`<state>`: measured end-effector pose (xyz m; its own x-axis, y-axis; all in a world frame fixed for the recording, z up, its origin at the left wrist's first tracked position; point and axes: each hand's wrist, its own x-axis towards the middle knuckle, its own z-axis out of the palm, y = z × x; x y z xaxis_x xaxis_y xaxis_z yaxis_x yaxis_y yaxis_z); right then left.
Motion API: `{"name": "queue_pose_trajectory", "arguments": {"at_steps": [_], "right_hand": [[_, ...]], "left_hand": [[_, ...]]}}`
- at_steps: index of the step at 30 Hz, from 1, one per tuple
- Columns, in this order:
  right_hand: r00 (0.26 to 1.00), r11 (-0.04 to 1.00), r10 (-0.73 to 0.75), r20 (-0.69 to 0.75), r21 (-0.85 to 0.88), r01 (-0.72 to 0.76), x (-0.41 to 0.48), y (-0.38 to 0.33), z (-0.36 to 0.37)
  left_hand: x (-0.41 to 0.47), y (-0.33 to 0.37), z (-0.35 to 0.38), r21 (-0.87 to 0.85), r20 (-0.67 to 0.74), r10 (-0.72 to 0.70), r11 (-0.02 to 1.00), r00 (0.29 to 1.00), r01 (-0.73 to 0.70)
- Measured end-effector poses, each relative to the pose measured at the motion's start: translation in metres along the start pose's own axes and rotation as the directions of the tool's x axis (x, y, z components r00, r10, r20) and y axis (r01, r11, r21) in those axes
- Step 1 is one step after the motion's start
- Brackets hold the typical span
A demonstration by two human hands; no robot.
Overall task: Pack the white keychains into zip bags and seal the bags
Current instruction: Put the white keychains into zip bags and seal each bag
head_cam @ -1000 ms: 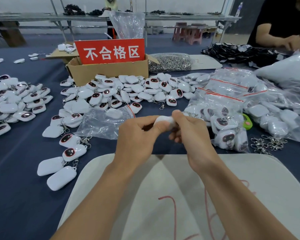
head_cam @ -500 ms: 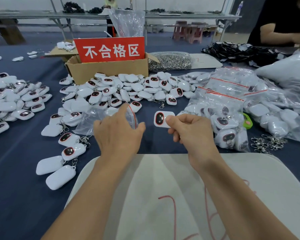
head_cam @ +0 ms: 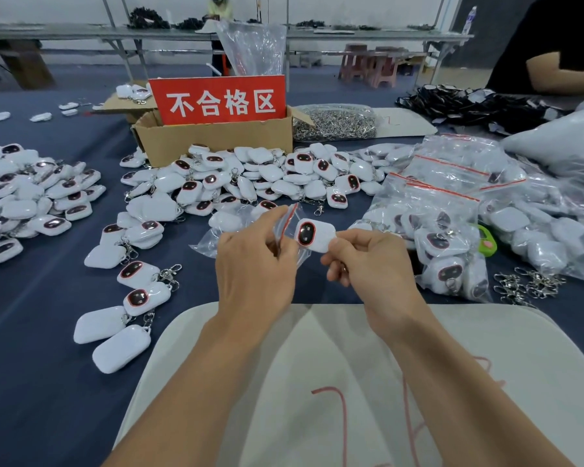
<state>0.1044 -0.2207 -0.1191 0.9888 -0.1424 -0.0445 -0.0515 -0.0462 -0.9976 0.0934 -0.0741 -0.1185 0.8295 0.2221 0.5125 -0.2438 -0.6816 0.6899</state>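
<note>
1. Currently, your left hand (head_cam: 253,267) pinches the mouth of an empty zip bag (head_cam: 283,229) between thumb and curled fingers. Its red zip strip (head_cam: 291,213) stands up just above your knuckles.
2. Your right hand (head_cam: 371,264) grips one white keychain (head_cam: 314,235) by its near end with thumb and fingers, dark window showing. Its far end sits right at the bag's mouth, and as far as I can tell it is not inside.
3. Done: a heap of filled zip bags (head_cam: 445,230) lies to your right, with keychains showing through the plastic. Whether every strip is pressed closed cannot be told from here.
4. Left: a great deal. Loose keychains (head_cam: 267,176) are heaped in front of the cardboard box (head_cam: 216,143), and another pile (head_cam: 31,197) sits at far left, with a few more beside your left forearm.
5. For this piece, I judge the step in hand to be insertion. The keychain is not yet slid in and the strip is not yet sealed.
</note>
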Motion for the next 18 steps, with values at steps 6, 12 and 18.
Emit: {"name": "queue_pose_trajectory", "arguments": {"at_steps": [6, 12, 18], "right_hand": [[0.999, 0.999, 0.042, 0.014, 0.017, -0.043, 0.0002, -0.0002, -0.0039], [0.977, 0.984, 0.122, 0.177, 0.104, -0.142, -0.0012, -0.0064, -0.0071], [0.968, 0.999, 0.043, 0.247, -0.034, -0.036, -0.0073, -0.0041, -0.002]], "left_hand": [[0.0017, -0.0016, -0.0014, 0.004, 0.035, -0.062, 0.998, 0.997, 0.062], [0.0017, 0.0005, -0.0023, -0.112, 0.094, -0.006, 0.994, 0.996, 0.016], [0.0005, -0.0037, 0.0001, -0.168, 0.107, 0.0, 0.986, 0.994, 0.018]]}}
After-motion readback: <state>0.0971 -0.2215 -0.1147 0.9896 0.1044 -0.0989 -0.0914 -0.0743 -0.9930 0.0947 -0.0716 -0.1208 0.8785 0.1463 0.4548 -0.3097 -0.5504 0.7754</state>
